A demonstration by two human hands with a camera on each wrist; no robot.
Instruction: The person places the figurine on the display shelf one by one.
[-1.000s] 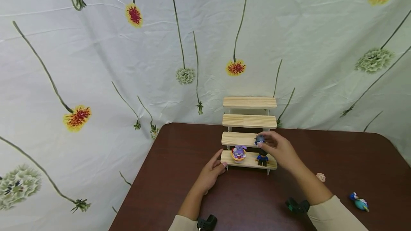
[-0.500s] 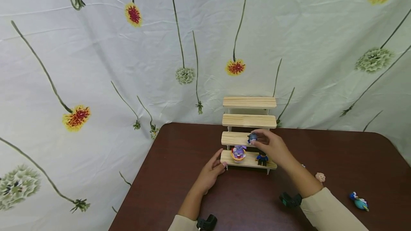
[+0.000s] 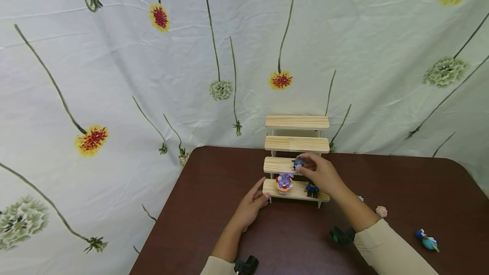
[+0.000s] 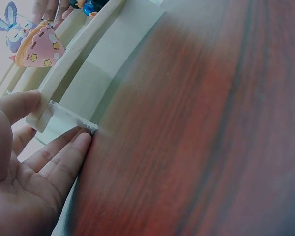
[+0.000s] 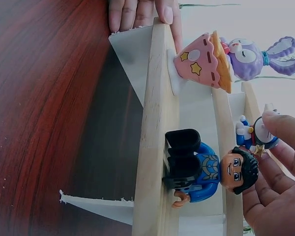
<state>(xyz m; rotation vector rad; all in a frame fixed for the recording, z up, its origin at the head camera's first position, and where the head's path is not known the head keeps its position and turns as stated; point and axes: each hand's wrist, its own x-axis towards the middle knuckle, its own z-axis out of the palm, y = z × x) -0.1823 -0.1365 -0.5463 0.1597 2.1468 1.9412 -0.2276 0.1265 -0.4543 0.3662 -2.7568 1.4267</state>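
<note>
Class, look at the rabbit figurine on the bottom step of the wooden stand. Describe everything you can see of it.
The rabbit figurine is purple, with closed eyes, two long ears and a teal band at their base. It sits in a tapered pink cup with yellow stars and a scalloped orange rim. It looks like smooth plastic. It stands upright towards the left of the lowest step; the left hand and right hand appear clear of it.
</note>
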